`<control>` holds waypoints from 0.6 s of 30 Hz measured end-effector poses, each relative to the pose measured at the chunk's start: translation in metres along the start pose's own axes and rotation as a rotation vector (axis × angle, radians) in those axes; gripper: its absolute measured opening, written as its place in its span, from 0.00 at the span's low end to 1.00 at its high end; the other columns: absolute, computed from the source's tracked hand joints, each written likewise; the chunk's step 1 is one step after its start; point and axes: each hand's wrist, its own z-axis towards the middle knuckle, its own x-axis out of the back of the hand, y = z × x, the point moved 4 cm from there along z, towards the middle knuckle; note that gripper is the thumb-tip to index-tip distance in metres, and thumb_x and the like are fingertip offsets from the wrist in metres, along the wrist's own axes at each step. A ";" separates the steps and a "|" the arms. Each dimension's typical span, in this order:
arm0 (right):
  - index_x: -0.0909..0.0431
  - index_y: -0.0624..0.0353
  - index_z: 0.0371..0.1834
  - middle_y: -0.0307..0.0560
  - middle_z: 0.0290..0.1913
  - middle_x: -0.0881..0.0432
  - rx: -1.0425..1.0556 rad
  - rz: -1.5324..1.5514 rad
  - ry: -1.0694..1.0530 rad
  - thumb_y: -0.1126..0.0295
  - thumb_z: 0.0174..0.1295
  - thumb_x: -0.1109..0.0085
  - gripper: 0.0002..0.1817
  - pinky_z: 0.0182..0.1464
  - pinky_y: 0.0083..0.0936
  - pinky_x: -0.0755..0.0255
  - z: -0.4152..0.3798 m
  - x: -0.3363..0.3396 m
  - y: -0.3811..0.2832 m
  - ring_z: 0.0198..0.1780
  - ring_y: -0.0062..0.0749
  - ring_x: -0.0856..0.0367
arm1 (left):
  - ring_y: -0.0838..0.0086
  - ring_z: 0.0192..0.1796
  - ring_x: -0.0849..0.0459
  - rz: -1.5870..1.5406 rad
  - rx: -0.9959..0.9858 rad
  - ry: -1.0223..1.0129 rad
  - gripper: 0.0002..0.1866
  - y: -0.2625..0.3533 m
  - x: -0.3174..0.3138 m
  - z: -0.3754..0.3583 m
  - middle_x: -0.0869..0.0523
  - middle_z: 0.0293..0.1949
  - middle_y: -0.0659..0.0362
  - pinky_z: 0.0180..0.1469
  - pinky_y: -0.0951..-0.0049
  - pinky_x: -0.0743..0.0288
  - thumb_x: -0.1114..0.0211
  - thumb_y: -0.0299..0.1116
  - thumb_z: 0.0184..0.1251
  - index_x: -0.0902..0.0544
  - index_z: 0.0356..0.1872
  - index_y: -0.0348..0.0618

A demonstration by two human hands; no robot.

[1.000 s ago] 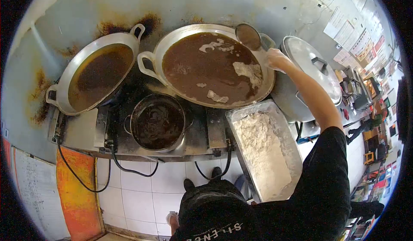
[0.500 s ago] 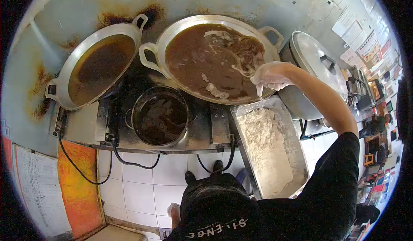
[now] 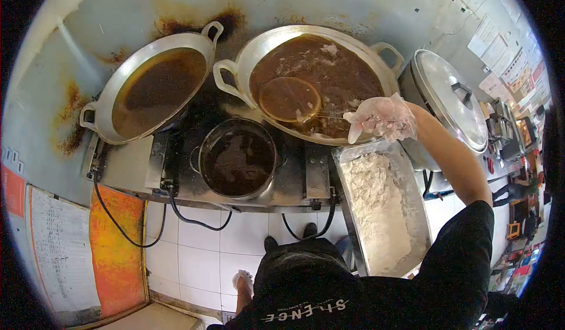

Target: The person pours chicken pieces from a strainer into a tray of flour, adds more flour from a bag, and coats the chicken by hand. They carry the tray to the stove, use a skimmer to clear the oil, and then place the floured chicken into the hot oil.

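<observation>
My right hand (image 3: 382,118), in a clear plastic glove, is closed around the thin wire handle of a round skimmer (image 3: 288,99). The skimmer's hoop lies at the left front of a large wok (image 3: 238,74) of brown, bubbling oil (image 3: 347,77). Pale pieces (image 3: 329,49) float at the back of the oil, and smaller bits lie near the handle. Below my right hand, a metal tray (image 3: 419,212) holds white flour (image 3: 376,212). My left hand (image 3: 242,281), also gloved, hangs low by my side, away from the stove; its fingers are too small to make out.
A second wok (image 3: 103,115) of brown oil stands at the left. Nearer me sits a dark pot (image 3: 235,159) of dark liquid. A big lidded pot (image 3: 441,94) stands right of the large wok. Hoses (image 3: 200,224) hang from the stove's front edge.
The skimmer has swung from the right back of the large wok to its left front. My right hand keeps hold of its handle. The whole view has shifted slightly.
</observation>
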 end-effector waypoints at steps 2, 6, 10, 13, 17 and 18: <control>0.17 0.61 0.36 0.26 0.16 0.33 0.035 0.026 0.008 0.53 0.67 0.39 0.19 0.08 0.11 0.47 0.005 -0.005 -0.001 0.09 0.10 0.42 | 0.71 0.18 0.26 0.072 0.060 -0.001 0.15 0.007 -0.006 -0.002 0.24 0.19 0.60 0.19 0.69 0.34 0.44 0.42 0.72 0.23 0.26 0.47; 0.25 0.58 0.27 0.28 0.15 0.32 0.123 0.144 -0.033 0.67 0.67 0.42 0.11 0.04 0.10 0.50 0.005 -0.014 -0.013 0.08 0.10 0.40 | 0.71 0.18 0.27 0.377 0.042 -0.057 0.14 0.027 -0.035 -0.013 0.24 0.19 0.61 0.20 0.68 0.33 0.44 0.41 0.71 0.24 0.25 0.49; 0.24 0.60 0.28 0.28 0.14 0.34 0.119 0.307 -0.198 0.68 0.68 0.43 0.11 0.04 0.10 0.50 0.023 -0.009 -0.024 0.08 0.09 0.41 | 0.70 0.36 0.19 0.672 -0.224 -0.427 0.12 0.060 -0.115 -0.010 0.17 0.34 0.62 0.37 0.68 0.23 0.35 0.43 0.67 0.19 0.40 0.46; 0.18 0.68 0.39 0.26 0.13 0.32 0.250 0.319 -0.162 0.57 0.69 0.40 0.20 0.05 0.10 0.49 0.022 -0.005 -0.036 0.07 0.09 0.42 | 0.68 0.50 0.17 0.840 -0.537 -0.775 0.19 0.079 -0.208 -0.069 0.15 0.50 0.55 0.56 0.68 0.25 0.40 0.39 0.70 0.19 0.56 0.42; 0.17 0.68 0.38 0.26 0.14 0.31 0.356 0.267 0.031 0.58 0.68 0.39 0.19 0.04 0.10 0.48 -0.001 -0.005 -0.062 0.07 0.08 0.39 | 0.63 0.56 0.18 1.155 -0.354 -1.049 0.18 0.067 -0.318 -0.136 0.16 0.56 0.52 0.62 0.65 0.27 0.44 0.36 0.73 0.20 0.59 0.41; 0.18 0.66 0.36 0.25 0.14 0.32 0.368 0.280 0.000 0.58 0.68 0.39 0.18 0.04 0.10 0.48 -0.001 -0.002 -0.066 0.08 0.08 0.41 | 0.61 0.55 0.18 1.321 -0.180 -0.984 0.18 0.057 -0.342 -0.154 0.16 0.56 0.52 0.61 0.62 0.26 0.43 0.35 0.73 0.20 0.59 0.40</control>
